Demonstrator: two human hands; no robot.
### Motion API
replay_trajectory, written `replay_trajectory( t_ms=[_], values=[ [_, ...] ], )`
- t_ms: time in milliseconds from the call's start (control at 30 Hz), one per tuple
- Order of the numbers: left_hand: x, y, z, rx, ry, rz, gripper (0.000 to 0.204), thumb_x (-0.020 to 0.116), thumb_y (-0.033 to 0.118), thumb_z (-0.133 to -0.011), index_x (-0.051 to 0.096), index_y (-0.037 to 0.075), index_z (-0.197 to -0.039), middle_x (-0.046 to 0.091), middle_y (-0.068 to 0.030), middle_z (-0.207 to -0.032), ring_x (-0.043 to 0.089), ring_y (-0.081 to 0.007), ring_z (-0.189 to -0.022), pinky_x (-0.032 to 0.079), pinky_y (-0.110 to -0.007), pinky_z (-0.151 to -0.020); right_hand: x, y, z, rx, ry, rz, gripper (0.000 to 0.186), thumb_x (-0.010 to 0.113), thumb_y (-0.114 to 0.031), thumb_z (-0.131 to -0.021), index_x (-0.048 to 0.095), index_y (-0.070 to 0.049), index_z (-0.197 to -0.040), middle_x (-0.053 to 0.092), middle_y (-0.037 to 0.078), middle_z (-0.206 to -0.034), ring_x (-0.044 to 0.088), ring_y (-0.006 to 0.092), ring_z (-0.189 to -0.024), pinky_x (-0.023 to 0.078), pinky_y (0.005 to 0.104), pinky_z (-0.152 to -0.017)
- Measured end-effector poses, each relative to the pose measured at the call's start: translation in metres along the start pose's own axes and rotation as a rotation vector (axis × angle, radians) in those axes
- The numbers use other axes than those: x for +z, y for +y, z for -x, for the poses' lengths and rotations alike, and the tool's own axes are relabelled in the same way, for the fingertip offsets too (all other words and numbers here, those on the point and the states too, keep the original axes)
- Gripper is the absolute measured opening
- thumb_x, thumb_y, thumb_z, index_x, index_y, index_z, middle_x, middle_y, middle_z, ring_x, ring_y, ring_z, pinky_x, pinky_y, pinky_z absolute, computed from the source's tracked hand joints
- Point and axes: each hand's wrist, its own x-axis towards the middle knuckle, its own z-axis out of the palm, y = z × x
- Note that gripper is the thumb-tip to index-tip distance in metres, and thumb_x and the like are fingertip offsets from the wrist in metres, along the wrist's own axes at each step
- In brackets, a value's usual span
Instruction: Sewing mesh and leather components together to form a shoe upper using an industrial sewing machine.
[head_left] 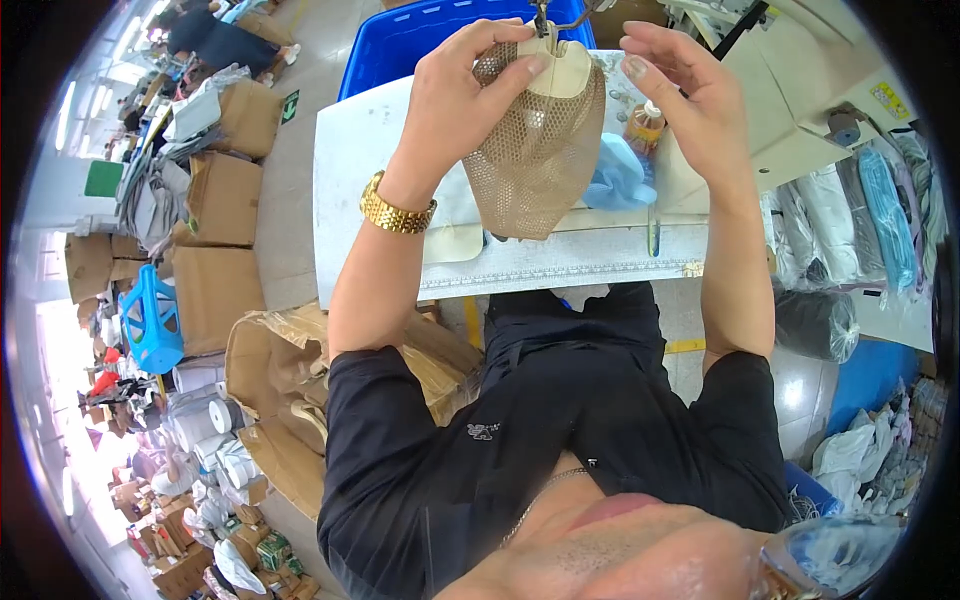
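Note:
A piece of brown mesh fabric [535, 165] with a cream patch [562, 78] at its top hangs over the white table. My left hand [455, 95] pinches its upper left edge, thumb on the patch and fingers at the mesh. The patch's top lies at the needle and presser foot [543, 22] of a sewing machine, whose body is cut off by the upper edge. To the right of the fabric, my right hand [695, 100] is raised with its fingers stretched and the thumb apart, holding nothing. Just below it stand a small orange bottle [643, 128] and a crumpled light-blue cloth [618, 178].
A measuring strip [560, 268] runs along the near edge of the table [350, 150]. A slim green-handled tool [653, 232] lies near that edge. Behind the table is a blue bin [390, 50]. An opened cardboard box [280, 360] sits left of me; wrapped fabric rolls [835, 225] lie at right.

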Motion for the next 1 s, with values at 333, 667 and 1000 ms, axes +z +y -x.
replay_trajectory(
  t_ms=[333,667,1000],
  values=[
    [-0.005,0.004,-0.001,0.12,-0.011,-0.148,0.03,0.079,0.021,-0.085,0.073,0.003,-0.109,0.073,-0.014,-0.116,0.072,-0.0274,-0.098,0.057,-0.033,-0.082,0.056,-0.008,-0.03,0.082,0.097,-0.079,0.009,0.069,-0.009,-0.093,0.069,0.0,-0.095,0.066,0.0,-0.088,0.06,0.0083,-0.079,0.049,0.0245,-0.07],
    [-0.007,0.008,0.002,0.213,-0.013,-0.287,0.029,0.079,0.021,-0.085,0.073,0.002,-0.107,0.073,-0.0136,-0.116,0.072,-0.0289,-0.098,0.057,-0.035,-0.084,0.064,0.032,-0.007,0.087,0.046,-0.262,0.026,0.063,-0.014,-0.099,0.068,0.001,-0.12,0.07,0.003,-0.106,0.061,0.0079,-0.099,0.048,0.0251,-0.089],
    [-0.007,0.014,0.009,0.198,0.001,-0.334,0.029,0.078,0.019,-0.086,0.073,0.002,-0.108,0.072,-0.014,-0.118,0.073,-0.0283,-0.1,0.058,-0.034,-0.086,0.061,0.027,-0.006,-0.006,-0.014,-0.292,0.025,0.061,-0.01,-0.099,0.069,0.001,-0.119,0.07,0.004,-0.108,0.063,0.0104,-0.101,0.047,0.0252,-0.091]
  ],
)
